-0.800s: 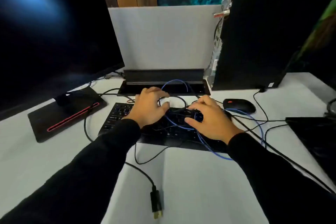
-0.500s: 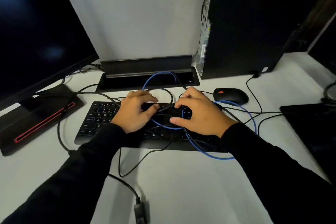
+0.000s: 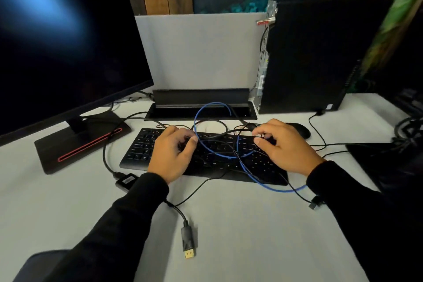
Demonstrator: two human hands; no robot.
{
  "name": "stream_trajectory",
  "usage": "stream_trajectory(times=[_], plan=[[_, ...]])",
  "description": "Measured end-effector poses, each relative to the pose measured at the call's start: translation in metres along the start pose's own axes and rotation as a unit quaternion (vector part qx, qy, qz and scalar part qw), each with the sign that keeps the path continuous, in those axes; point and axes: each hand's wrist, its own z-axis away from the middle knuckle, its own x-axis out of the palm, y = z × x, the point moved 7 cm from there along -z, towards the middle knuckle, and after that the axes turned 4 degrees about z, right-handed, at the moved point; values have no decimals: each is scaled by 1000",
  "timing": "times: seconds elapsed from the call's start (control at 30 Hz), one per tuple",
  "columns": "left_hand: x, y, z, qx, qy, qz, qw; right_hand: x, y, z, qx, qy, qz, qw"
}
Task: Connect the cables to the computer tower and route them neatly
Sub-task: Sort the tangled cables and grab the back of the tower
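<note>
Mostly cable tangle (image 3: 219,144) over kbd (image 3: 146,144); both hands' fingers curled, grip unclear.

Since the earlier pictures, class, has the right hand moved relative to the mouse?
Yes. The right hand has shifted rightward along the keyboard, now overlapping the mouse.

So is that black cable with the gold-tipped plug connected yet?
Unplugged: its gold-tipped plug lies loose on the white table.
</note>
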Motion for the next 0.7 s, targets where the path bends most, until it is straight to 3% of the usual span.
stream_trajectory(times=[0.2,0.3,0.4,0.7], plan=[[13,18,1,55,-87,-42,994,-12,16,42,3,9,-2,1000],[17,19,4,56,-111,-53,991,-2,14,48,-6,-61,11,998],[23,20,10,54,-99,-54,992,20,17,49,-12,-127,67,990],[13,24,2,54,-22,-23,998,8,21,35,-22,-49,52,997]])
